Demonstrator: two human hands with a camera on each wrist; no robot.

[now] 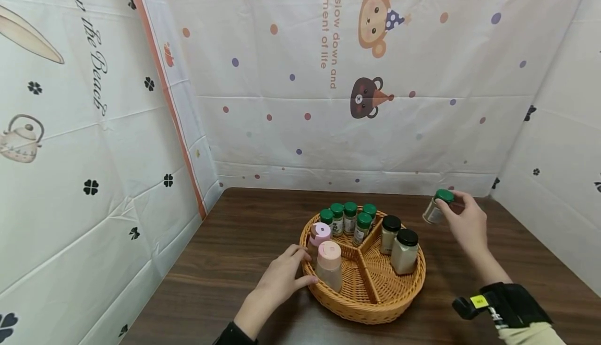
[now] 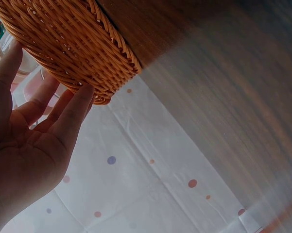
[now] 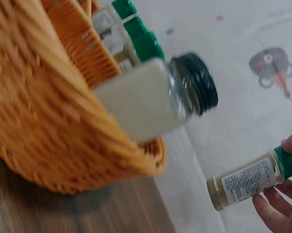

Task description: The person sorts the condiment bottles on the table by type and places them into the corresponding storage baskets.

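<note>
Up off the table, right of the basket, my right hand pinches a spice jar by its green cap. The jar tilts, and a printed label shows on its side in the right wrist view. My left hand rests on the left rim of a round wicker basket, its fingers fairly straight and thumb spread apart. Inside the divided basket, several green-capped spice jars stand in the back compartment. Two black-capped jars are in the right one, and two pink-capped bottles at the left.
A dark wooden table carries the basket. Printed white sheets hang behind it and on both sides. Wicker dividers split the basket into compartments.
</note>
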